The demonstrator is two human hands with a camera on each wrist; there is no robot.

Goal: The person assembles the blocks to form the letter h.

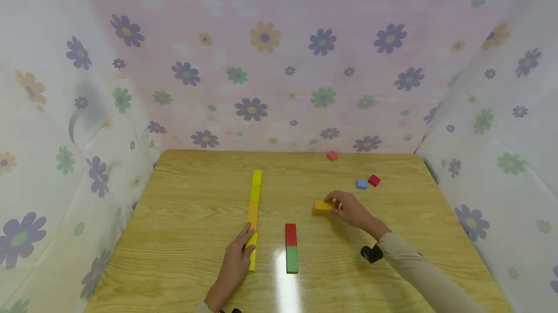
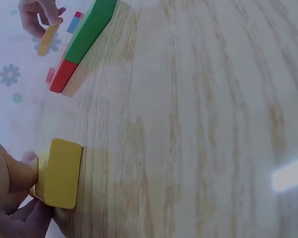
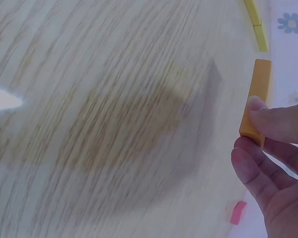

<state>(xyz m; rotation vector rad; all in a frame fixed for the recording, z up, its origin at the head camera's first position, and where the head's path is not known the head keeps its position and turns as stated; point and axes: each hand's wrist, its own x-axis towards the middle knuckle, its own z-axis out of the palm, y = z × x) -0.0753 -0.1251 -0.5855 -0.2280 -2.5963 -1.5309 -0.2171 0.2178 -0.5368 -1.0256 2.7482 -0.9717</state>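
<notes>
A row of yellow and orange blocks runs away from the person on the left of the table. At its near end my left hand (image 1: 237, 257) holds a long yellow block (image 1: 252, 262), thumb on one side and fingers on the other; that block's end face fills part of the left wrist view. An orange block (image 1: 253, 213) lies just beyond it, with two smaller yellow blocks (image 1: 255, 186) farther on. My right hand (image 1: 353, 210) pinches another orange block (image 3: 258, 91) by one end, between thumb and fingers, over the table right of the row.
Between the hands a red block (image 1: 290, 234) and a green block (image 1: 292, 259) lie end to end. Small blue (image 1: 361, 184), dark red (image 1: 374, 180) and pinkish-red (image 1: 333, 156) blocks sit at the back right. Flowered cloth (image 1: 279, 61) walls the wooden table (image 1: 183, 235).
</notes>
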